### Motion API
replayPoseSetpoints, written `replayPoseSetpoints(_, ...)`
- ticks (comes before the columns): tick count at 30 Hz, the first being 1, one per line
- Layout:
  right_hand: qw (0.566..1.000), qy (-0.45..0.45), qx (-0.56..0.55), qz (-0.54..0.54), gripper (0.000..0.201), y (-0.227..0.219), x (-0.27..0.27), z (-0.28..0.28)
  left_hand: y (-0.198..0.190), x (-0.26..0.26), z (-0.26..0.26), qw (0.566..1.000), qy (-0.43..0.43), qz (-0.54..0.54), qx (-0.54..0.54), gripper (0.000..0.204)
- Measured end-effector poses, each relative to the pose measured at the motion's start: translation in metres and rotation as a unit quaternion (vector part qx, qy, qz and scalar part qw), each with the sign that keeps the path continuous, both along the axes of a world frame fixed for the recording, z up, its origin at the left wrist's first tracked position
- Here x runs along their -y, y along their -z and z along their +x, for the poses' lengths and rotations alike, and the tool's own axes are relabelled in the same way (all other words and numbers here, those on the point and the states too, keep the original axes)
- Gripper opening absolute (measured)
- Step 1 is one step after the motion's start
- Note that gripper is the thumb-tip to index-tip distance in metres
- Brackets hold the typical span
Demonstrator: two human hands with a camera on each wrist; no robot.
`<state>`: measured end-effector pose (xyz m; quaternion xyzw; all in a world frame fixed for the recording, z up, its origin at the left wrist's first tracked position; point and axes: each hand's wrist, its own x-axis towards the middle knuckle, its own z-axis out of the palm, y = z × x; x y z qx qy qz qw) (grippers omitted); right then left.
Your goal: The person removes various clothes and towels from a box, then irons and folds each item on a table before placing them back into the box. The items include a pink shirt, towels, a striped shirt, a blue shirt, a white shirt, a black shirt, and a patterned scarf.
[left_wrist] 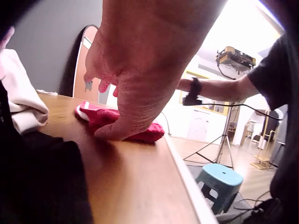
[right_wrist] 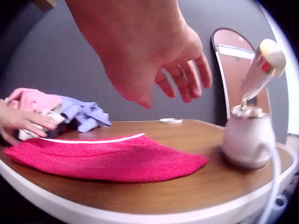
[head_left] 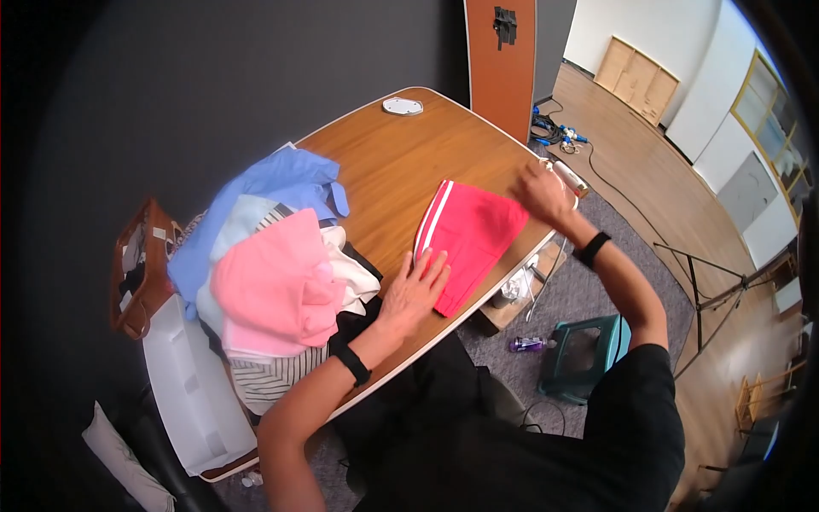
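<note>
A bright red garment with white stripes along one edge lies flat on the wooden table. My left hand rests its spread fingers on the garment's near left corner, beside the clothes pile. Above the table, my right hand hovers past the garment's right end with its fingers loosely bent and holding nothing. A white appliance with a hose and an upright head stands close to that hand at the table's right side.
Left on the table is a heap of clothes, with a pink garment on top and a blue shirt behind. A brown basket and a white bin flank it. A small white object lies at the far end; a teal stool stands below.
</note>
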<state>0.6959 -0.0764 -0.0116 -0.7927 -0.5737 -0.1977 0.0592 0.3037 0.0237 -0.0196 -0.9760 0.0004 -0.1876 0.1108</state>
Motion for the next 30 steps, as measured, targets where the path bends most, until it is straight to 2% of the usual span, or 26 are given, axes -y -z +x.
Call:
replayPoseSetpoints(1, 0.997, -0.057, 0.006, -0.049, 0.035, -0.011, 0.01, -0.042, 0.006, -0.008, 0.003, 0.998, -0.007, -0.018, -0.06, 0.067)
replayPoseSetpoints(2, 0.979, -0.164, -0.102, -0.061, 0.036, -0.001, 0.015, -0.065, 0.015, -0.014, 0.005, 0.996, 0.004, -0.05, -0.077, 0.066)
replayPoseSetpoints(4, 0.94, -0.306, -0.116, -0.1, 0.064, 0.021, 0.027, -0.108, 0.033, -0.027, 0.01, 0.988, 0.022, -0.11, -0.11, 0.064)
replayPoseSetpoints(5, 0.93, -0.313, -0.143, -0.13, 0.077, 0.021, 0.037, -0.133, 0.039, -0.03, 0.011, 0.993, 0.041, -0.095, -0.065, 0.059)
replayPoseSetpoints(6, 0.913, -0.335, -0.2, -0.119, 0.082, 0.021, 0.046, -0.154, 0.038, -0.028, 0.011, 0.989, 0.036, -0.114, -0.084, 0.057)
replayPoseSetpoints(8, 0.926, -0.324, -0.165, -0.101, 0.089, 0.027, 0.063, -0.183, 0.034, -0.017, 0.003, 0.98, 0.023, -0.155, -0.126, 0.053)
replayPoseSetpoints(10, 0.934, -0.31, -0.155, -0.082, 0.093, 0.034, 0.075, -0.202, 0.03, -0.004, -0.01, 0.972, 0.064, -0.19, -0.126, 0.051)
replayPoseSetpoints(12, 0.935, -0.324, -0.103, -0.098, 0.076, 0.034, 0.082, -0.208, 0.016, 0.012, -0.023, 0.951, 0.108, -0.264, -0.116, 0.051)
replayPoseSetpoints(13, 0.932, -0.34, -0.085, -0.092, 0.069, 0.045, 0.087, -0.205, 0.003, 0.017, -0.029, 0.932, 0.113, -0.297, -0.173, 0.071)
replayPoseSetpoints(14, 0.928, -0.356, -0.066, -0.086, 0.063, 0.046, 0.089, -0.207, -0.003, 0.019, -0.032, 0.938, 0.128, -0.286, -0.149, 0.078)
replayPoseSetpoints(15, 0.929, -0.358, -0.079, -0.04, 0.049, 0.044, 0.091, -0.209, -0.008, 0.018, -0.033, 0.943, 0.142, -0.274, -0.124, 0.085)
replayPoseSetpoints(16, 0.925, -0.358, -0.12, -0.051, 0.049, 0.039, 0.092, -0.211, -0.01, 0.015, -0.035, 0.947, 0.156, -0.262, -0.098, 0.093)
replayPoseSetpoints(17, 0.918, -0.358, -0.159, -0.063, 0.05, 0.033, 0.093, -0.212, -0.002, 0.01, -0.036, 0.946, 0.131, -0.258, -0.143, 0.108)
replayPoseSetpoints(20, 0.88, -0.394, -0.257, -0.06, 0.048, 0.013, 0.085, -0.208, 0.01, 0.0, -0.028, 0.945, 0.108, -0.276, -0.135, 0.105)
replayPoseSetpoints(22, 0.847, -0.429, -0.311, -0.04, 0.047, 0.009, 0.078, -0.201, 0.02, -0.005, -0.024, 0.941, 0.12, -0.296, -0.114, 0.085)
replayPoseSetpoints(24, 0.823, -0.377, -0.423, -0.038, 0.042, 0.017, 0.069, -0.189, 0.04, -0.012, -0.02, 0.928, 0.136, -0.336, -0.087, 0.071)
replayPoseSetpoints(25, 0.807, -0.347, -0.476, -0.037, 0.04, 0.014, 0.064, -0.185, 0.034, -0.01, -0.016, 0.925, 0.114, -0.36, -0.023, 0.043)
replayPoseSetpoints(26, 0.777, -0.273, -0.568, -0.009, 0.041, 0.011, 0.059, -0.184, 0.027, -0.009, -0.014, 0.908, 0.035, -0.415, -0.055, 0.039)
replayPoseSetpoints(28, 0.68, -0.114, -0.723, 0.049, 0.045, 0.004, 0.047, -0.187, 0.016, -0.008, -0.011, 0.844, -0.124, -0.509, -0.117, 0.031)
replayPoseSetpoints(29, 0.705, -0.073, -0.702, 0.065, 0.048, 0.015, 0.041, -0.179, 0.014, -0.009, -0.008, 0.823, -0.155, -0.544, -0.051, 0.039)
replayPoseSetpoints(30, 0.728, -0.033, -0.68, 0.082, 0.051, 0.038, 0.032, -0.168, 0.026, -0.012, -0.004, 0.806, -0.148, -0.573, 0.001, 0.039)
